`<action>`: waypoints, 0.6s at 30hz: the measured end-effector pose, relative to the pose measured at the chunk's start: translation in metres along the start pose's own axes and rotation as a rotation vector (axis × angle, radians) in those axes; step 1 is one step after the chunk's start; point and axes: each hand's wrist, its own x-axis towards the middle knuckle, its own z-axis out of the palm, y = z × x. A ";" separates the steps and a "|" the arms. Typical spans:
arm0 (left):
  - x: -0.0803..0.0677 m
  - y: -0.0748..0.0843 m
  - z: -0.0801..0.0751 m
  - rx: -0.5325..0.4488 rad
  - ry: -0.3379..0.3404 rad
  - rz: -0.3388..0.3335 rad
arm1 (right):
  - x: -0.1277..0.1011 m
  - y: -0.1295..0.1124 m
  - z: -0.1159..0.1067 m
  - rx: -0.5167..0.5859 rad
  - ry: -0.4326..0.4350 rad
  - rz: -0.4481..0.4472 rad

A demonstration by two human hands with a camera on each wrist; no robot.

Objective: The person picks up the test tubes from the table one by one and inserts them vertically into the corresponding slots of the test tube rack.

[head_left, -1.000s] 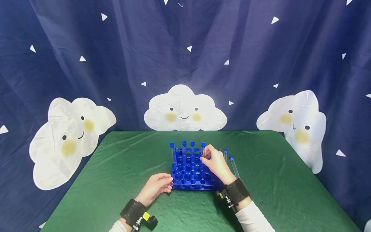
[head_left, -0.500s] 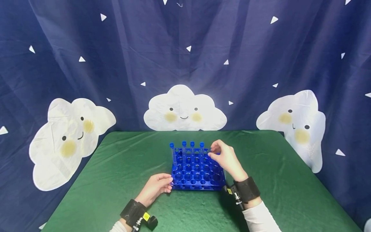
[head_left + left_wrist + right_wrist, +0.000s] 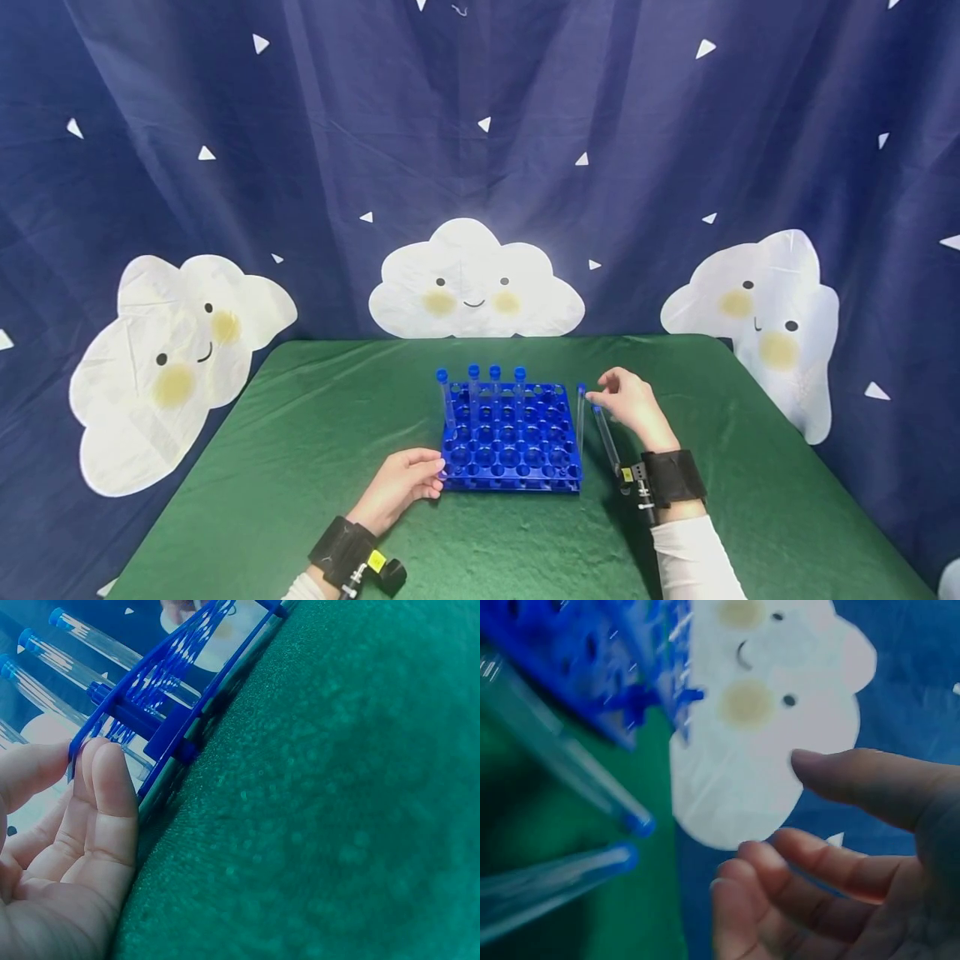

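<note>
A blue test tube rack (image 3: 512, 482) stands on the green cloth in the head view. My left hand (image 3: 403, 485) pinches its near left corner; in the left wrist view, the thumb and fingers (image 3: 112, 780) meet at the edge of the upper plate. Several clear tubes with blue caps stand in the rack, among them a test tube (image 3: 474, 396) in the back part. Right of the rack lie two loose capped tubes, one test tube (image 3: 581, 425) close alongside it and another test tube (image 3: 606, 435) slanted. Just over their caps is my right hand (image 3: 636, 410), fingers parted and holding nothing.
The green cloth (image 3: 345, 400) covers the table and extends on both sides of the rack. Behind it hangs a dark blue curtain (image 3: 480, 183) printed with white clouds and triangles. Each wrist wears a black strap with a small camera.
My right hand has let go of the fourth tube, which stands in the rack, and has moved right to the loose tubes. My left hand stays at the rack's corner.
</note>
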 end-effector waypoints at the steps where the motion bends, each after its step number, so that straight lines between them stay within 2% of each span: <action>1: 0.000 0.000 0.000 -0.001 0.001 -0.001 | 0.000 0.003 0.000 0.002 -0.028 0.034; 4: 0.000 0.001 0.001 -0.005 0.008 -0.004 | 0.002 0.011 0.002 0.009 -0.081 0.132; 8: 0.000 0.002 0.002 -0.010 0.011 -0.010 | 0.004 0.022 0.008 0.007 -0.106 0.209; 18: -0.001 0.002 0.002 -0.007 0.014 -0.015 | 0.009 0.037 0.020 -0.014 -0.161 0.282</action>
